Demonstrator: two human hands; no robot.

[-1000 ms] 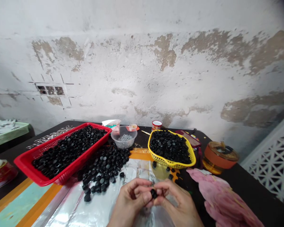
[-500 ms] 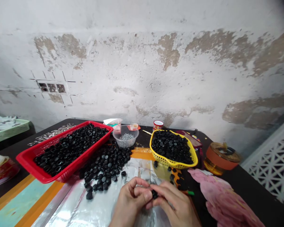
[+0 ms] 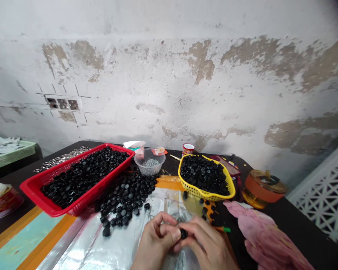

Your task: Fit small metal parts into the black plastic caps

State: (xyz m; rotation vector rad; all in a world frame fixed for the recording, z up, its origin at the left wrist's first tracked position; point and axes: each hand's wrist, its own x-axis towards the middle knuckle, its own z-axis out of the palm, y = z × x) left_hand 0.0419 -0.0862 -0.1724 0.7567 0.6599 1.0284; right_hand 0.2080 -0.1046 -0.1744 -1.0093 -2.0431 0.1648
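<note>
My left hand (image 3: pixel 157 240) and my right hand (image 3: pixel 205 243) meet low in the middle of the view, above a crumpled silver foil sheet (image 3: pixel 101 243). Together their fingertips pinch a small round black plastic piece (image 3: pixel 183 233). Much of it is hidden by my fingers. To the left of my hands, a loose heap of similar black pieces (image 3: pixel 124 198) lies on the foil. A few strays (image 3: pixel 204 210) lie near my right hand, by a yellow plastic basket (image 3: pixel 202 195) heaped with more.
A red plastic tray (image 3: pixel 95 188) full of black pieces stands at left. Behind it are metal rings (image 3: pixel 60 159) and a clear bowl (image 3: pixel 149 169) of small metal parts. A pink cloth (image 3: pixel 267 236) and an orange-banded jar (image 3: pixel 263 189) sit at right, against a stained wall (image 3: pixel 169 82).
My right hand has turned slightly, its fingers wrapping further around the black piece, and the piece sits a little lower. The view has shifted slightly since the oldest frame.
</note>
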